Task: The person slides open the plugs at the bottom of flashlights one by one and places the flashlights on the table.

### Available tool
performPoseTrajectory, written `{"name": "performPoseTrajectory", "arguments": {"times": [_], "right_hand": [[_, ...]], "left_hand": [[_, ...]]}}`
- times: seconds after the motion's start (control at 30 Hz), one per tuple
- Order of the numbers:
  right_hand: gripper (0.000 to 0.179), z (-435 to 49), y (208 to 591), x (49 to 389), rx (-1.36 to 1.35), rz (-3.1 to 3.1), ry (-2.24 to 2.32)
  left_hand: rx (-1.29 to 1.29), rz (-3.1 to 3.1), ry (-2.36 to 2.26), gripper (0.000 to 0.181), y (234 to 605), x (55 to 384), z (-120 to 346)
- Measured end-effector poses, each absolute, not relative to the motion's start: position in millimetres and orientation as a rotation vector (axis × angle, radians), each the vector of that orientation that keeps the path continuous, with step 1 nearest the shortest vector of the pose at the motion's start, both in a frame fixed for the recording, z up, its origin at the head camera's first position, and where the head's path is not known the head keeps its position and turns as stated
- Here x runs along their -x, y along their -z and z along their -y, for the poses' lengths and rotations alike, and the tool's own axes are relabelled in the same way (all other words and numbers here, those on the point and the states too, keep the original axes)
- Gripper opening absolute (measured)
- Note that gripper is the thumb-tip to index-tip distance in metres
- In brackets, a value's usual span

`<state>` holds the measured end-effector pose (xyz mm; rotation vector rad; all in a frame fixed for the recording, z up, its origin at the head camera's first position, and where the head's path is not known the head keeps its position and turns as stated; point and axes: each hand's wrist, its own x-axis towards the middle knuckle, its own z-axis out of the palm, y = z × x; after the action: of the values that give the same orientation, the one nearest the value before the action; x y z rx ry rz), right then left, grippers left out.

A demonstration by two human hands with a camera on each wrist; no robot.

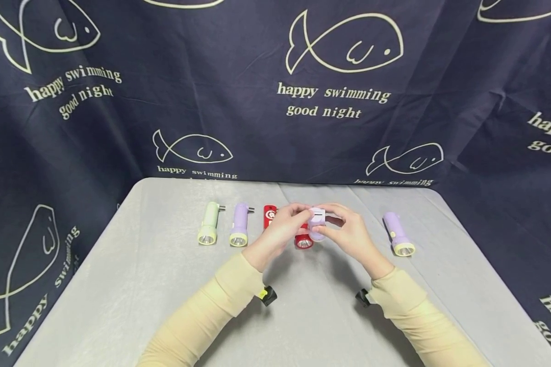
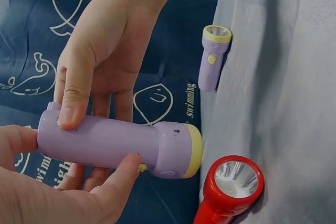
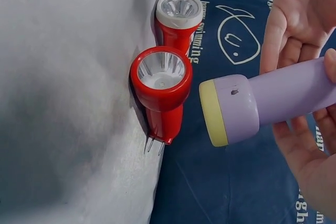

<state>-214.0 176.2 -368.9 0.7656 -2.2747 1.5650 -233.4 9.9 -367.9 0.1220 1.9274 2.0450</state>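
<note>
Both hands hold one purple flashlight (image 1: 318, 229) above the table, its yellow-rimmed lens end pointing down. My left hand (image 1: 280, 227) has fingers at its upper end. From the other side my right hand (image 1: 353, 234) grips the body with thumb and fingers. The left wrist view shows the purple barrel (image 2: 105, 140) with dark scuffs and a small yellow switch (image 2: 142, 167). In the right wrist view, its yellow rim (image 3: 213, 114) faces left. Just behind the hands lies a red flashlight (image 1: 304, 242), partly covered by them.
Left of the hands lie a green flashlight (image 1: 208, 224) and another purple flashlight (image 1: 240, 224), both with prongs out. A red flashlight with a white rim (image 3: 178, 11) is partly hidden by the left hand. One more purple flashlight (image 1: 397, 233) lies at the right on the grey-covered table (image 1: 133, 285).
</note>
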Motion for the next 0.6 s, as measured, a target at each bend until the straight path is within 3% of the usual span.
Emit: {"name": "performPoseTrajectory", "arguments": {"times": [0.6], "right_hand": [[0.042, -170.7, 366.9, 218.7, -0.738, 2.192, -1.662]], "left_hand": [[-0.135, -1.942, -2.075, 0.032, 358.2, 234.8, -6.1]]}}
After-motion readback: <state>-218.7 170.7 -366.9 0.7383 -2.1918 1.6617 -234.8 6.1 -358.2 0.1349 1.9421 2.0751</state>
